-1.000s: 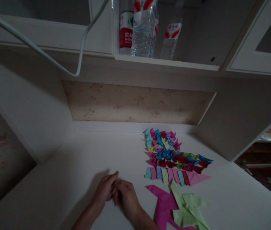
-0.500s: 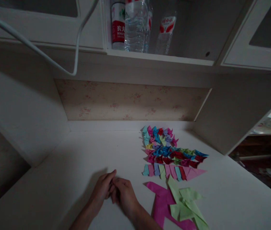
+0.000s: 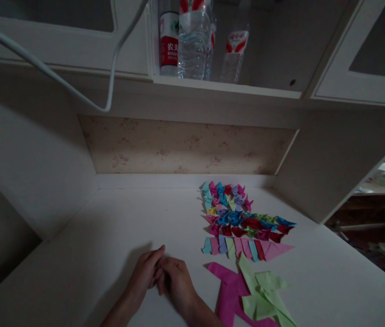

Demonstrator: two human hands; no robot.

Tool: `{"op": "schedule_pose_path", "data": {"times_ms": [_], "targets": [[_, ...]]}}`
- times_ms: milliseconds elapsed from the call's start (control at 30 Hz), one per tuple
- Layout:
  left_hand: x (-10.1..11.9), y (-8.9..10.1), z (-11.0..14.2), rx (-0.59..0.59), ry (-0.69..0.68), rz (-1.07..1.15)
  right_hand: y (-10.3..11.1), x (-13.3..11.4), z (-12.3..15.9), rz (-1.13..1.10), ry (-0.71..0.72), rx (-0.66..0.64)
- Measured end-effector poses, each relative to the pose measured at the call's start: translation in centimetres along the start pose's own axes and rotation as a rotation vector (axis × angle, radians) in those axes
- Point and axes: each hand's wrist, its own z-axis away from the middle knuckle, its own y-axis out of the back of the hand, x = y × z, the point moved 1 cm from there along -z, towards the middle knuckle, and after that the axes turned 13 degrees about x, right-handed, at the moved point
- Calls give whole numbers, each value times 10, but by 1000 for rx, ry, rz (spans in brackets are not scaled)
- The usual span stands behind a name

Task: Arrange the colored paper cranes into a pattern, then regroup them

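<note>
Presently, both hands are over the white desk (image 3: 134, 218), toward its near edge and left of the paper figures. The left hand (image 3: 144, 271) and the right hand (image 3: 178, 279) meet in front of the person, touching at the fingers. Fingers of both are curled inward and drawn together, the left thumb pointing up and forward; whether anything is pinched between them cannot be told, as the knuckles hide the gap. Nearest to the right hand, just beside it and apart from it, lies the magenta paper figure (image 3: 228, 290), flat on the desk. Partly over its right side rests the light green paper figure (image 3: 263, 295), its folded points spread in several directions. Beyond these runs a row of overlapping folded strips (image 3: 242, 248) — teal, pink, lilac, green and red — ending at the right in a pink point. Farther back, small folded paper pieces (image 3: 228, 218) are grouped in several rows (blue, red and magenta are prominent). At the rear, a floral panel (image 3: 188, 145) spans the recess. Above, clear bottles (image 3: 194, 50) with red-and-white labels stand on a shelf (image 3: 226, 87), and a bent pale tube (image 3: 59, 81) crosses the upper left.
</note>
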Motion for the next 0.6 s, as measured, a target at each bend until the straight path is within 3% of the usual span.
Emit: {"op": "schedule_pose_path", "data": {"times_ms": [300, 600], "targets": [[-6, 1, -9, 14, -13, -60, 2, 13, -7, -4, 18, 18], [-5, 0, -4, 29, -17, -6, 0, 0, 1, 38, -11, 25]]}}
